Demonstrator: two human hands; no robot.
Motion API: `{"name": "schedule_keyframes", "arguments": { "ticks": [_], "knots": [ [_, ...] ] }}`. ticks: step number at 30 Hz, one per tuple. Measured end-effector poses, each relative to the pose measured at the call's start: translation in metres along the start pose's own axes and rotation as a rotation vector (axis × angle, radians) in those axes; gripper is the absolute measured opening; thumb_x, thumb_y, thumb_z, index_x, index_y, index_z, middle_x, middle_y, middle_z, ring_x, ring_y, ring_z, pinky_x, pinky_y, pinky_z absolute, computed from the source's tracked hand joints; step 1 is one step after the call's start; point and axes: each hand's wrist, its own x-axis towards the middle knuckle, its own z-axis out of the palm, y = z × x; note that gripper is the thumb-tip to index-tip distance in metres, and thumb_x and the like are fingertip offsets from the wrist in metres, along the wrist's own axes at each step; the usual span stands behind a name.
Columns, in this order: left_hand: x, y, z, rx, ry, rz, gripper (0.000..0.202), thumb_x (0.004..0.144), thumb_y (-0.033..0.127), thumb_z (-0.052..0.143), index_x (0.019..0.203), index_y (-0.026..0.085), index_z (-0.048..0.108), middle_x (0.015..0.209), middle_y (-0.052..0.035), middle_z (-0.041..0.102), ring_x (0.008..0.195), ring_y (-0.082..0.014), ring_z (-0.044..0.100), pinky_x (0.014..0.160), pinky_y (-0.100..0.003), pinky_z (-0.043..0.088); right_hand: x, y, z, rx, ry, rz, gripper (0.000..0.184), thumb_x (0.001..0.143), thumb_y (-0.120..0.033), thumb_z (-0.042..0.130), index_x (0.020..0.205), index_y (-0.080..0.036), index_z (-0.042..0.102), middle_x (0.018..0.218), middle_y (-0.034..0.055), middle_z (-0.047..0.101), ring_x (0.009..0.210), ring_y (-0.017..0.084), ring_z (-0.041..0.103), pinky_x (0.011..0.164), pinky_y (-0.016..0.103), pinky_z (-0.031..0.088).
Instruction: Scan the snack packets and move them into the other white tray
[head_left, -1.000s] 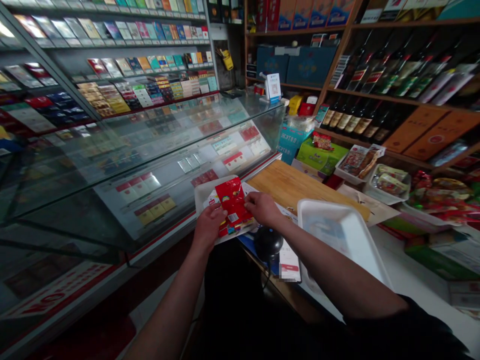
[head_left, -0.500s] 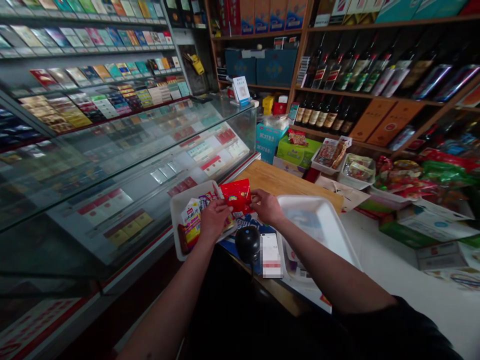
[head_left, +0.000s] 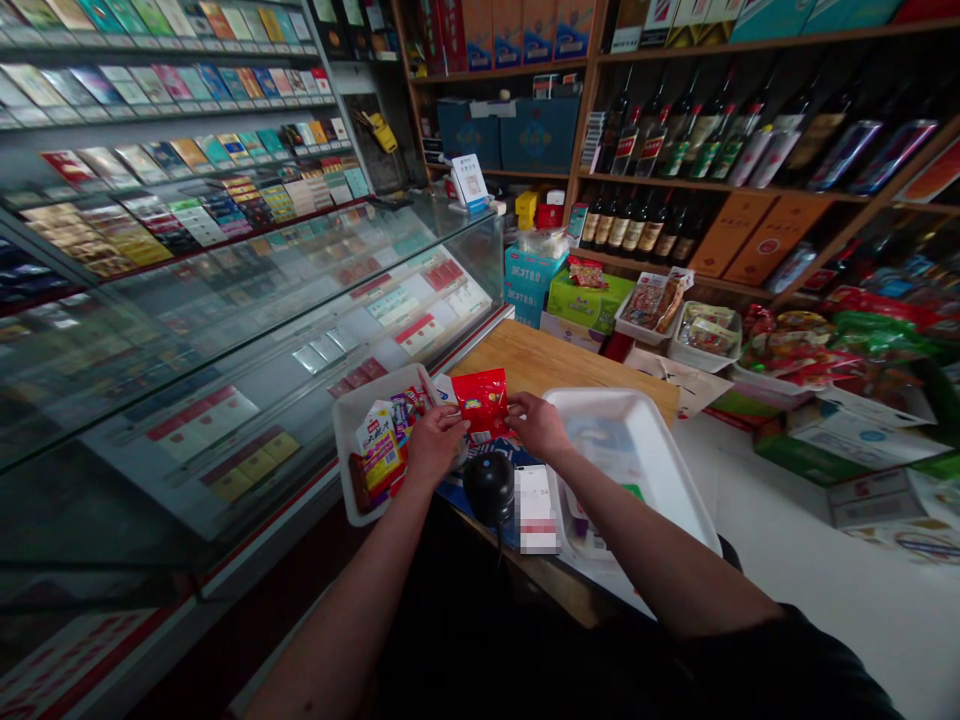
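Between my two hands a shiny red snack packet (head_left: 482,403) is held up above the wooden table. My left hand (head_left: 437,440) grips its left edge, with the fingers closed on it. On its right side, my right hand (head_left: 538,425) pinches the edge. Just left of my left hand stands a white bin (head_left: 346,470) filled with snack packets, among them a yellow and purple packet (head_left: 381,450). A black scanner-like device (head_left: 488,487) sits below the red packet, and a white phone (head_left: 535,510) lies beside it. To the right is a large white tray (head_left: 671,470), partly covered by my right forearm.
A glass display counter (head_left: 247,370) runs along the left, with shelves of small boxes (head_left: 172,85) behind it. Wooden shelves (head_left: 690,185) with bottles stand at the back right. Snack bins (head_left: 705,335) and cartons (head_left: 862,450) line the floor at right.
The red packet has tilted and shifted slightly, still held between both hands. The camera view has moved a little, and a bit of green now shows in the white tray.
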Motion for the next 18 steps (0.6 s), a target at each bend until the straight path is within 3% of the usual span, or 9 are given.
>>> {"name": "schedule_keyframes", "arguments": {
  "ticks": [5,13,18],
  "knots": [
    [0.001,-0.008,0.002,0.007,-0.022,0.001,0.052,0.068,0.040,0.084,0.111,0.016,0.068,0.088,-0.0072,0.078,0.071,-0.0192,0.070,0.070,-0.031,0.052,-0.001,0.008,0.004,0.001,-0.014,0.012,0.035,0.079,-0.014,0.066,0.112,-0.022,0.072,0.087,-0.0024,0.078,0.082,0.015,0.071,0.079,0.025,0.052],
    [0.002,-0.012,0.003,0.076,0.012,0.034,0.037,0.068,0.030,0.082,0.100,0.018,0.069,0.087,-0.0060,0.077,0.081,-0.0228,0.073,0.076,-0.034,0.054,-0.002,0.013,0.011,-0.047,-0.010,0.055,0.032,0.078,-0.009,0.063,0.104,-0.023,0.075,0.085,-0.0018,0.077,0.079,0.015,0.070,0.075,0.023,0.050],
    [-0.001,-0.016,0.003,0.025,-0.012,0.003,0.045,0.066,0.034,0.082,0.104,0.017,0.066,0.084,-0.0057,0.077,0.073,-0.0215,0.072,0.071,-0.032,0.053,-0.004,0.013,0.014,-0.035,-0.027,0.062,0.031,0.078,-0.010,0.067,0.105,-0.023,0.074,0.087,-0.0017,0.077,0.083,0.015,0.071,0.078,0.024,0.051]
  ]
}}
